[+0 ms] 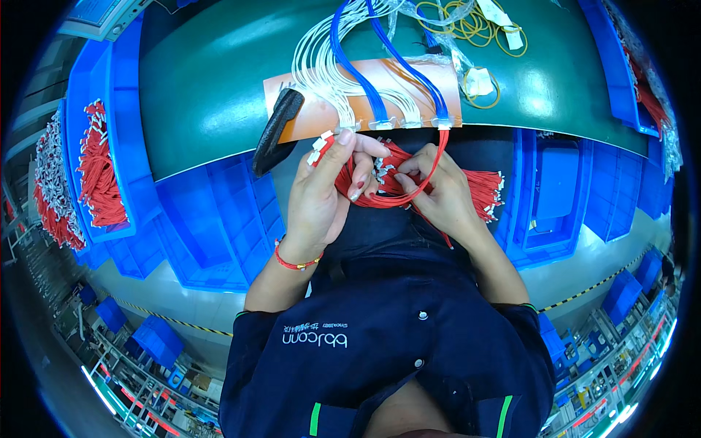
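Observation:
My left hand [320,191] is closed around red cables with white plug ends [319,150], the thumb pressed near the tips. Close by, my right hand [447,191] pinches the red wires [387,201] that loop between both hands. One red strand rises from there to a white connector [442,124] on the front edge of an orange-brown board [292,120]. White wires [310,62] and blue wires [374,95] run back from that edge. Below the hands, a bundle of red cables [483,191] with white ends lies on my lap, partly hidden by them.
A black bar-shaped object [277,133] leans at the board's left end on the green table [212,80]. Yellow cables [475,25] and clear plastic lie at the back right. Blue bins [193,223] flank me; one at left holds red cables [101,175].

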A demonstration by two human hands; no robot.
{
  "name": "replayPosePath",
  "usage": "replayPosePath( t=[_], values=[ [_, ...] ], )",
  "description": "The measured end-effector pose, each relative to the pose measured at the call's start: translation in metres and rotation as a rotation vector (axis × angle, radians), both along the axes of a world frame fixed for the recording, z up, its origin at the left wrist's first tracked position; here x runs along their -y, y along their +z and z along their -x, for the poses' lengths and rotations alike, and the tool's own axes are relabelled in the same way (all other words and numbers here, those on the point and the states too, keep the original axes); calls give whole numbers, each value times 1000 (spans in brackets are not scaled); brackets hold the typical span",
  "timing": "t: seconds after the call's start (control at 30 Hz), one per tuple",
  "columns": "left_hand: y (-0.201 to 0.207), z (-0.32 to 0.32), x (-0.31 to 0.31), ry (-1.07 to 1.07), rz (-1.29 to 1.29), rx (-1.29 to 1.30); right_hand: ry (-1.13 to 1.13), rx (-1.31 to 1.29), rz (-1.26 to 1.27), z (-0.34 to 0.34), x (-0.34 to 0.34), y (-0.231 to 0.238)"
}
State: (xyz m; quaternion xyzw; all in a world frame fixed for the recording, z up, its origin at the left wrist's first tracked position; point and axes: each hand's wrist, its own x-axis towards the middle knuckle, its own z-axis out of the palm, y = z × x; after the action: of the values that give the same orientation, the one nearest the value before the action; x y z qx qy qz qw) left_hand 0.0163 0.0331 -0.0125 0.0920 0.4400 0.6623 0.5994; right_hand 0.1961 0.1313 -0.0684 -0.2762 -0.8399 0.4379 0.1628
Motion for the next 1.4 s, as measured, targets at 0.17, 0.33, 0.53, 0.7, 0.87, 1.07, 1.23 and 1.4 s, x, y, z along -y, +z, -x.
replayPosePath(
  t=[0.17,0.33,0.53,0.7,0.87,1.07,1.23,1.4],
  values=[
    [-1,-4,1,31,32,-11,-18,-89,126,0,-1,2],
    [-2,-1,14,-101,-8,304,-84,-176,539,-7,-6,11],
    [-1,-11,32,-319,12,450,-97,-372,748,-3,-10,24],
    [4,-25,22,-62,95,87,-117,-407,865,14,-1,46],
    [-6,-23,16,30,18,-248,40,-307,435,22,11,45],
    [-3,-8,8,81,33,-230,74,-39,960,-27,-10,41],
    [-7,-3,8,90,75,-221,-169,-337,1054,-60,-27,24],
    [-2,-5,6,87,92,-251,-104,-612,1111,-52,-26,26]
  ],
)
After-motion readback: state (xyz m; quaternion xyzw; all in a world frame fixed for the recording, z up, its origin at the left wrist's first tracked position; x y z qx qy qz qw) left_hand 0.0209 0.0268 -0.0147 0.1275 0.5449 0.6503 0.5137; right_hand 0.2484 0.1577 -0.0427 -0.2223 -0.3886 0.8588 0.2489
